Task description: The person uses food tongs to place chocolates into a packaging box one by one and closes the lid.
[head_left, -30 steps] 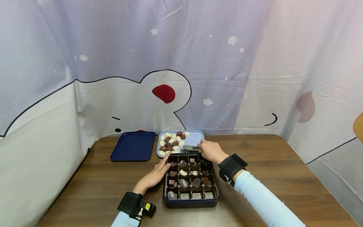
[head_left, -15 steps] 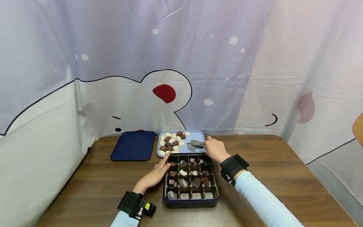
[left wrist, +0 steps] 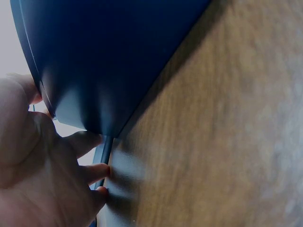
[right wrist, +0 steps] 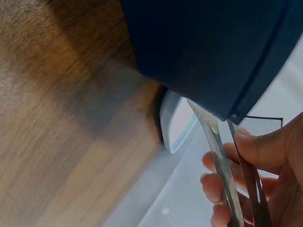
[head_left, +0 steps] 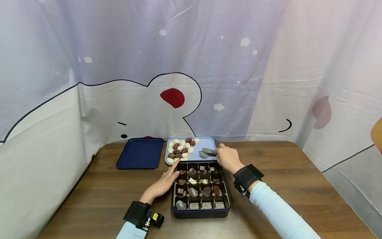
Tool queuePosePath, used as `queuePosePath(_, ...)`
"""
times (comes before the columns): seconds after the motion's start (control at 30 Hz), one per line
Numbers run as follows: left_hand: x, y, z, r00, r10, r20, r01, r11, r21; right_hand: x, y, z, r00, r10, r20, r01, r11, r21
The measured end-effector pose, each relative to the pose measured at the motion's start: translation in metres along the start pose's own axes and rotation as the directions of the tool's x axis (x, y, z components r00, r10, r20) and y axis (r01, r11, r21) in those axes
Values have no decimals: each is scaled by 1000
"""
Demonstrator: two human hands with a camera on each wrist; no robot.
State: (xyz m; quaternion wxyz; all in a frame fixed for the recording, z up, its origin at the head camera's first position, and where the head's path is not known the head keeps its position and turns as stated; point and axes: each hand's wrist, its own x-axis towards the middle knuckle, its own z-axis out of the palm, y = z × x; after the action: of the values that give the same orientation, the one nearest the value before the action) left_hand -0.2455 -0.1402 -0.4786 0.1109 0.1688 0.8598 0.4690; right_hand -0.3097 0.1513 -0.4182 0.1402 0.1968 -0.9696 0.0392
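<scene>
A dark blue box (head_left: 201,214) has a gridded black insert. Most of its compartments hold chocolates, and three in the front row show only their patterned bottoms. My left hand (head_left: 162,184) touches the box's back left rim, fingers extended. In the left wrist view the thumb and fingers meet the box's corner. Past the back right corner, my right hand (head_left: 229,158) holds metal tongs (head_left: 209,152), their arms apart and nothing between the tips. The tongs hang over the bare right part of a light blue tray (head_left: 206,142). White and brown chocolates (head_left: 180,147) crowd its left half.
A dark blue tray (head_left: 140,153) lies at the back left of the wooden table (head_left: 277,179). Behind the table's back edge hangs a printed curtain (head_left: 223,66). The box stands close in front of the light blue tray.
My right hand has shifted a little to the right and carried the tongs away from the box's back edge; their tips look more spread. My left hand and the box have not moved.
</scene>
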Motion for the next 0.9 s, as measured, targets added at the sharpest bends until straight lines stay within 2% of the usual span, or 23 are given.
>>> queuePosePath(0.17,2,-1,0,1000,11,5,-11,1000,1,-3,1,-19,999,-1,-35,2,1000,25)
queuePosePath(0.27,4,-6,0,999,52,7,-52,998,-22,-8,2,-35,998,-22,-67,24,999,35)
queuePosePath(0.4,5,-12,0,996,90,4,-90,995,-32,-21,1,-55,997,-39,-68,43,997,70)
queuePosePath(0.6,2,-6,-1,999,47,8,-47,999,-17,-48,-4,-82,993,-63,-102,79,985,156)
queuePosePath(0.73,0,-3,-1,1000,25,15,-25,1000,-9,-65,-8,-92,983,-133,-127,148,982,119)
queuePosePath(0.9,1,-4,-1,1000,18,12,-18,1000,3,-84,-15,-94,966,-234,-111,242,968,63)
